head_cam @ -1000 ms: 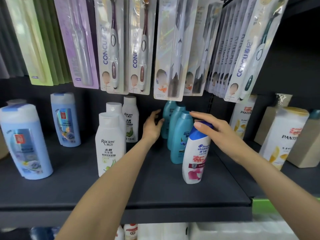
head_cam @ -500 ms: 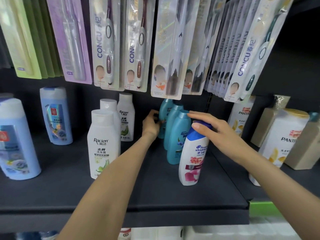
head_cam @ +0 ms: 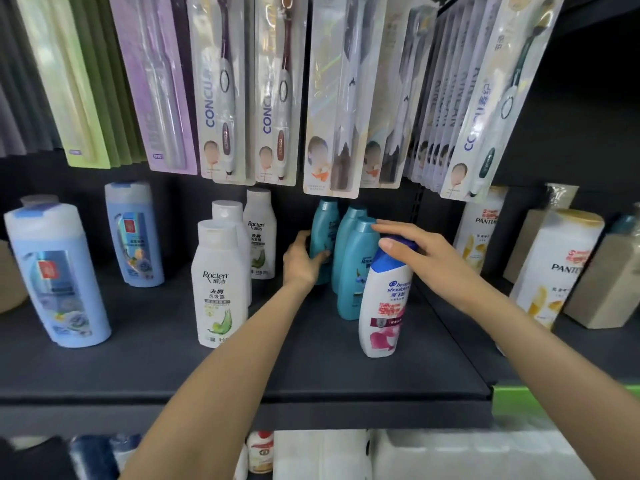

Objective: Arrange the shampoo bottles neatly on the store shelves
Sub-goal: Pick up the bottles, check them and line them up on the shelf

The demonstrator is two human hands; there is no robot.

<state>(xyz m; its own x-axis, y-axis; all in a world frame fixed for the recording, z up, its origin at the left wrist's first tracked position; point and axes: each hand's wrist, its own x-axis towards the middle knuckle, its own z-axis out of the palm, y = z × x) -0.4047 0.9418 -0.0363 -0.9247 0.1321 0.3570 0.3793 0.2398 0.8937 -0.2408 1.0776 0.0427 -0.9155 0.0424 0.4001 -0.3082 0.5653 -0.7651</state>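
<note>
Teal bottles (head_cam: 356, 268) stand in a row near the dark shelf (head_cam: 311, 372)'s back; the left hand (head_cam: 301, 263) grips the rearmost one. Right hand (head_cam: 420, 256), fingers straight, rests on the blue-capped white bottle (head_cam: 382, 306) in front.

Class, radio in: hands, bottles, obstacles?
Left hand grips rear teal bottle. Right hand rests open on Head & Shoulders bottle. Nothing blocking.

We see a dark shelf (head_cam: 311, 375) carrying two blue bottles (head_cam: 55, 271) near its left end, three white Raclen bottles (head_cam: 218, 282) mid-shelf, three teal bottles (head_cam: 353, 268) toward the back, and a Head & Shoulders bottle (head_cam: 384, 299) in front of them.
</note>
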